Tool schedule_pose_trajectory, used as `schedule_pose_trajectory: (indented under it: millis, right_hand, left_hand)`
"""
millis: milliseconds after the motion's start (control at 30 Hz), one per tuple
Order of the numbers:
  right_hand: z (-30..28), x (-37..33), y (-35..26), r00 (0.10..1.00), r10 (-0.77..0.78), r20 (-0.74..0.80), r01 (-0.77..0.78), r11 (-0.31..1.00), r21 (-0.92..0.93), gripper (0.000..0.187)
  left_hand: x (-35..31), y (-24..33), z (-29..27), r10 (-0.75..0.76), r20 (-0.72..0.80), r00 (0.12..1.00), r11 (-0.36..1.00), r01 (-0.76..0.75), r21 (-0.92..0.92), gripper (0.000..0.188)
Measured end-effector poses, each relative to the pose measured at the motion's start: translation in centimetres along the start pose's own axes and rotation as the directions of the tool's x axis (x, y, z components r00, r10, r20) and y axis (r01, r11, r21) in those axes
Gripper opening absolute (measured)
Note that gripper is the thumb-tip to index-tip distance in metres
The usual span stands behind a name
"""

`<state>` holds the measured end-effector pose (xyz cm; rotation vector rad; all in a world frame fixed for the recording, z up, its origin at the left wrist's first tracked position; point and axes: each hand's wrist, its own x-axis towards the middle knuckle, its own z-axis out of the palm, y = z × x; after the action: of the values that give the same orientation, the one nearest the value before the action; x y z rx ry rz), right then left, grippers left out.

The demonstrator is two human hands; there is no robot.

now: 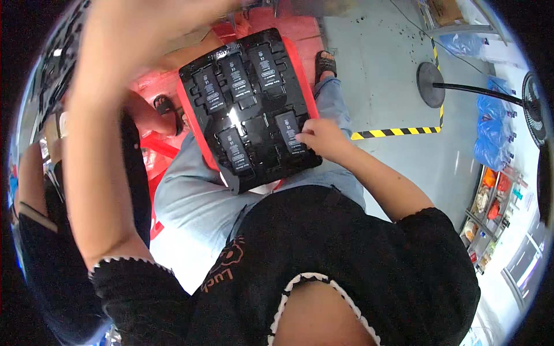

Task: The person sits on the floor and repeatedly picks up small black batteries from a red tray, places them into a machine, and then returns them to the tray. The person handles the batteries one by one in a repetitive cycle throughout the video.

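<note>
A glossy black moulded tray [199, 75] rests on my lap over a red board [300, 63]. Several flat black battery-like packs lie in its slots: three across the far row [236, 78], one at the near left [235, 151], one at the near right [288, 131]. My right hand [320, 137] sits at the tray's near right edge, fingertips pressed on the near right pack. My left hand [144, 26] is raised high and blurred at the top left, away from the tray; what it holds, if anything, is hidden.
Red plastic crates [153, 86] stand beyond my knees. Another person in black [40, 242] sits at my left. A standing fan's round base [430, 85] and pole lie on the grey floor, by yellow-black tape [398, 132]. Shelves [490, 207] stand at right.
</note>
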<state>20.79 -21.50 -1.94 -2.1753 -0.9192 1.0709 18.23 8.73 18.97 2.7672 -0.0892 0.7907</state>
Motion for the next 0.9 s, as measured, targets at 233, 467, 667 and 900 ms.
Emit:
schedule_pose_trajectory:
  millis: [233,467,667,900]
  right_hand:
    - [1.1,-0.1,0.6,0.976,-0.196,-0.093,0.163,0.946,-0.281,0.036]
    - [0.9,-2.4,-0.4,0.901,-0.388,-0.192,0.271,0.851,-0.449,0.048]
    - [1.0,-2.8,0.2,0.904,-0.428,0.006,0.352,0.734,-0.581,0.073]
    - [1.7,-1.5,1.5,0.771,-0.634,0.062,0.469,0.500,-0.728,0.056]
  left_hand:
    - [-16.3,8.9,6.1,-0.121,0.440,0.890,0.950,0.232,-0.208,0.097]
    - [-22.7,9.8,12.4,-0.249,0.502,0.828,0.943,0.325,-0.069,0.097]
    - [-23.5,10.2,13.3,-0.293,0.469,0.833,0.950,0.308,0.048,0.088]
    - [-24.0,11.5,13.6,-0.337,0.496,0.800,0.941,0.286,0.178,0.073]
